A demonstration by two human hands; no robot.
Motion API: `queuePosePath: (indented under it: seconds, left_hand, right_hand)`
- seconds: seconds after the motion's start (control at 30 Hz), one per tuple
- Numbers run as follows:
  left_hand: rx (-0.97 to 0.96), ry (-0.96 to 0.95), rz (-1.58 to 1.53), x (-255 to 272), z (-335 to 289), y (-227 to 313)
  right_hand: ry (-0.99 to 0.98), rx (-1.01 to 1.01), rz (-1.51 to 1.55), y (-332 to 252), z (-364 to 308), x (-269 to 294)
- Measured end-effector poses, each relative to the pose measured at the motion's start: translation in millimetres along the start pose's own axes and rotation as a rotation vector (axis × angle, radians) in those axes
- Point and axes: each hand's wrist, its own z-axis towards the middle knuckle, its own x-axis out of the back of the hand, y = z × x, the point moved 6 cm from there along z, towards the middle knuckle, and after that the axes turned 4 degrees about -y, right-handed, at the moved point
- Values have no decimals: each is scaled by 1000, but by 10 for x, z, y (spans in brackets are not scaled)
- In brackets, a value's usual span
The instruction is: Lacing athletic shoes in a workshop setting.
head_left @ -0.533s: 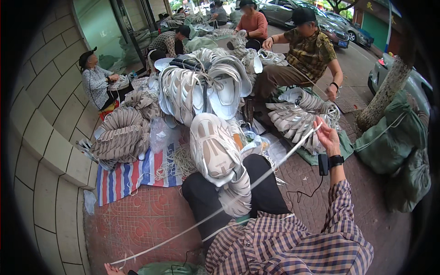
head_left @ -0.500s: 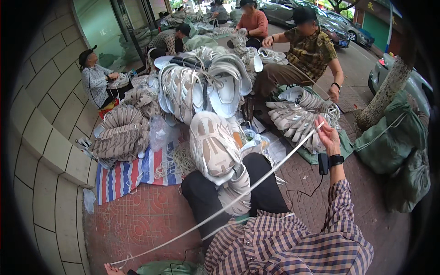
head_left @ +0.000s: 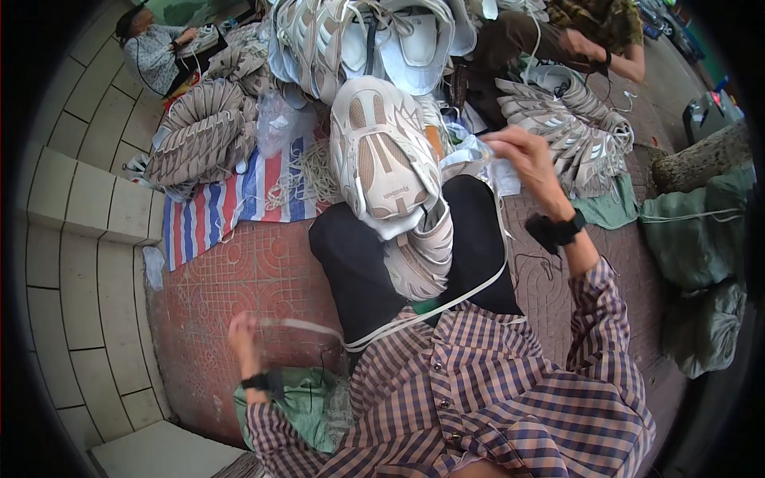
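Observation:
A white and beige shoe upper (head_left: 382,151) stands toe-up between my knees, with more nested uppers (head_left: 421,259) beneath it on my lap. A long flat white shoelace (head_left: 466,295) runs across my lap. Low at the left, my left hand (head_left: 241,334) is blurred but closed on one end of the lace, which stretches from its fingers toward my lap. Above my right knee, my right hand (head_left: 526,163) is raised, with fingers pinched together on the lace's other stretch, which rises past the knee. Neither hand touches the shoe upper.
A large bundle of uppers (head_left: 366,48) is ahead. Other bundles lie left (head_left: 203,135) and right (head_left: 566,131). Loose laces (head_left: 307,179) lie on a striped sheet (head_left: 215,215). Green sacks (head_left: 693,247) stand right, a tiled wall (head_left: 72,263) left. Co-workers (head_left: 159,56) sit nearby.
My view has tipped downward. The lace, stretched taut diagonally between my hands before, now sags over my lap. My right hand has come inward; my left hand has come up into fuller view.

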Motion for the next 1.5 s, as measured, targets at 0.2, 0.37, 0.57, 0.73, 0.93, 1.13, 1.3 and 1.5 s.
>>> queuePosePath:
  seconds: [0.2,0.37,0.57,0.73,0.93,1.13,1.3,1.5]
  left_hand:
    - [-671,-222,337,-2572,-533,1743]
    - [-868,-242,749,-3378,-936,2279]
    - [-942,-222,921,-3494,-897,2159]
    - [-977,-271,866,-3485,-870,2130]
    - [-851,-387,869,-3515,-858,2117]
    - [-1006,-421,875,-3555,-768,2132]
    - [-981,-498,896,-3528,-679,2112]
    - [-965,-528,944,-3534,-695,2098]
  right_hand:
    - [-209,-75,-14,-322,584,-933]
    - [-174,149,-374,-448,731,-1147]
    - [-199,265,-626,-600,770,-1240]
    - [-299,398,-746,-653,850,-1324]
    - [-562,-146,214,-120,1000,-1346]
    - [-477,-185,300,-127,929,-1380]
    - [-322,70,-153,-298,923,-1314]
    - [-272,138,-197,-329,931,-1356]
